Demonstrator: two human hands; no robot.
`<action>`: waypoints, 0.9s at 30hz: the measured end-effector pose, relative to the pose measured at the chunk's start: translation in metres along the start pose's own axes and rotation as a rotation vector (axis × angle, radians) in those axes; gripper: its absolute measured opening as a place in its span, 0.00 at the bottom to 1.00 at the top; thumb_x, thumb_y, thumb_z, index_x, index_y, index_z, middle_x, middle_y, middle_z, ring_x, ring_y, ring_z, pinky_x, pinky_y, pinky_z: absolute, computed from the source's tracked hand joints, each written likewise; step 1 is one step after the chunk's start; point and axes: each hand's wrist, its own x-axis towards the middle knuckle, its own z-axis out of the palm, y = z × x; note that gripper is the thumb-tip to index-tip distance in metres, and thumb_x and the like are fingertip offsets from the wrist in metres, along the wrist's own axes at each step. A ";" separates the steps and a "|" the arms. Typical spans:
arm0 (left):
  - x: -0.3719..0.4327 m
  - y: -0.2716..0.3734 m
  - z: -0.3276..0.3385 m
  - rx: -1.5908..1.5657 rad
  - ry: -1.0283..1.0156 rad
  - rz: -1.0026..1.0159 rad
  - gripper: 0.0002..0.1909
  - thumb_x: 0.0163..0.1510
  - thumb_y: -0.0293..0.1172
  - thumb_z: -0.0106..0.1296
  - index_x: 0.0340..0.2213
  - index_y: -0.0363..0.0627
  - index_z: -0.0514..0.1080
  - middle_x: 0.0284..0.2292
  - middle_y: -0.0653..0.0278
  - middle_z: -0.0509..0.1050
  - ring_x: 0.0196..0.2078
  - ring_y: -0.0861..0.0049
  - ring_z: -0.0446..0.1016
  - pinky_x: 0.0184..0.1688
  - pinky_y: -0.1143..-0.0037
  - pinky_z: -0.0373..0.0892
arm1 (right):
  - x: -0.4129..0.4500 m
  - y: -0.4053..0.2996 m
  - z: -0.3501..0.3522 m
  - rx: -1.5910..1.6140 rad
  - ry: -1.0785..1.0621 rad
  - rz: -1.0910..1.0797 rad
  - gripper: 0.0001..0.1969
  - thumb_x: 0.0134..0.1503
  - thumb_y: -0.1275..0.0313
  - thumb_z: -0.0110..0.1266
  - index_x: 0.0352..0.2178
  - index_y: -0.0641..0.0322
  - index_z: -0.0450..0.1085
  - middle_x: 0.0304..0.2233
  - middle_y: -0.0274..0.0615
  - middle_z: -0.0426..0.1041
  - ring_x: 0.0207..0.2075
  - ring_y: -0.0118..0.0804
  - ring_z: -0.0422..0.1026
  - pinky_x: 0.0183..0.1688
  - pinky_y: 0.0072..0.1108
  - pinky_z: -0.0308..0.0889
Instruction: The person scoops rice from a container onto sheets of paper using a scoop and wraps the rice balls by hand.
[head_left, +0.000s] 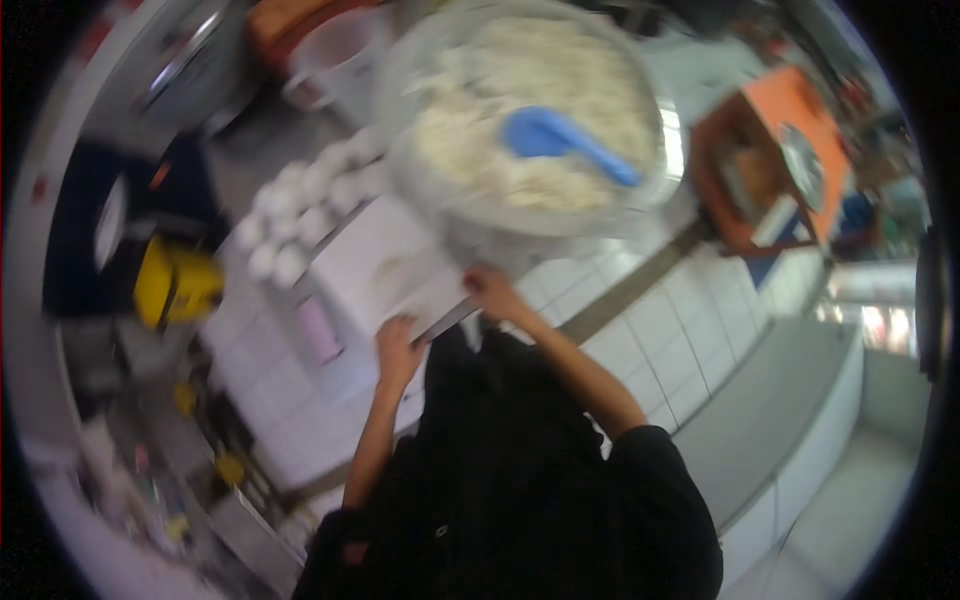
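Both hands are at the near edge of a flat white board or sheet (405, 251) with a faint brownish mark. My left hand (397, 351) touches its near left corner, fingertips over the surface. My right hand (491, 294) is at the near right corner with curled fingers, just below a large clear tub (480, 214). Blur hides whether either hand grips the edge. A pale, lumpy food mass (555, 75) fills the tub, and a blue plastic scoop (536, 133) lies on it. Left of the board sit several white round pieces (300, 199), perhaps eggs or dough balls, and a pink cylindrical object (319, 328).
White tiles (266, 397) cover the worktop. A yellow box-like object (176, 283) stands at the left. Behind are a pale pitcher (341, 56) and an orange container (300, 26). An orange-sided box (795, 150) is at the right, above a grey-topped ledge (780, 420).
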 end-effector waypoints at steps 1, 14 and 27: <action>-0.009 -0.013 -0.002 0.003 -0.054 -0.034 0.23 0.50 0.33 0.65 0.47 0.42 0.72 0.49 0.54 0.74 0.52 0.53 0.70 0.55 0.60 0.65 | 0.000 -0.020 -0.005 0.061 -0.044 0.033 0.10 0.57 0.68 0.58 0.37 0.63 0.75 0.34 0.50 0.77 0.36 0.51 0.77 0.42 0.37 0.72; -0.022 -0.074 -0.066 0.043 -0.169 -0.167 0.16 0.52 0.32 0.60 0.43 0.42 0.76 0.52 0.59 0.74 0.57 0.60 0.69 0.60 0.60 0.62 | 0.019 -0.023 0.042 0.455 -0.241 0.771 0.27 0.66 0.46 0.47 0.35 0.64 0.76 0.30 0.45 0.81 0.28 0.33 0.79 0.29 0.23 0.69; 0.020 -0.044 -0.041 0.161 -0.336 0.232 0.51 0.54 0.50 0.59 0.67 0.32 0.49 0.70 0.41 0.46 0.73 0.41 0.41 0.71 0.44 0.36 | 0.099 -0.011 0.114 -0.206 -0.195 0.283 0.30 0.45 0.53 0.71 0.40 0.70 0.75 0.34 0.50 0.79 0.39 0.42 0.78 0.41 0.32 0.73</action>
